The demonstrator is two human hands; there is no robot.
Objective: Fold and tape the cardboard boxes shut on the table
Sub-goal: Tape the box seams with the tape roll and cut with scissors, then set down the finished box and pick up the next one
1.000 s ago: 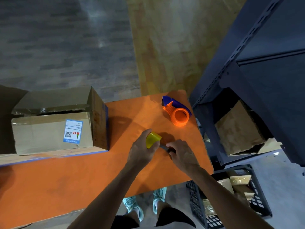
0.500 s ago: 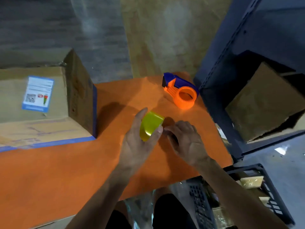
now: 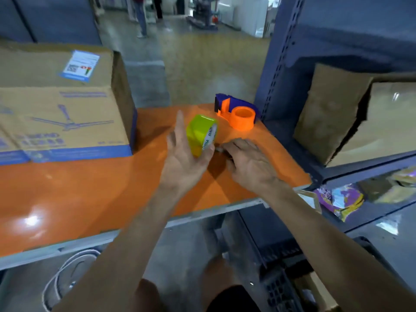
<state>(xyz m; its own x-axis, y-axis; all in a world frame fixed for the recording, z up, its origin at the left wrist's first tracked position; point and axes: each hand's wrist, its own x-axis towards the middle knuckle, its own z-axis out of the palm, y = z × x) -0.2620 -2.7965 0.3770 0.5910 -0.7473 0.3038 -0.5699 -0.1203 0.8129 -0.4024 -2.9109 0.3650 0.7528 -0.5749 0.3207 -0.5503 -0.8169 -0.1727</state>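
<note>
Left hand (image 3: 186, 158) grips yellow-green roll of tape (image 3: 201, 135), raised just above orange table (image 3: 90, 194), thumb beneath it, fingers upright behind it; right hand (image 3: 245, 163) lies palm down, low over the table, fingers nearly straight, tips just beside the roll; whether they pinch anything cannot be told, too blurred; cardboard box (image 3: 63, 104), one, closed, stands on the table's left part, white and blue label (image 3: 78, 65) on its top; orange and blue tape dispenser (image 3: 238, 113) at far right corner; grey shelf rack (image 3: 276, 64) to the right.
</note>
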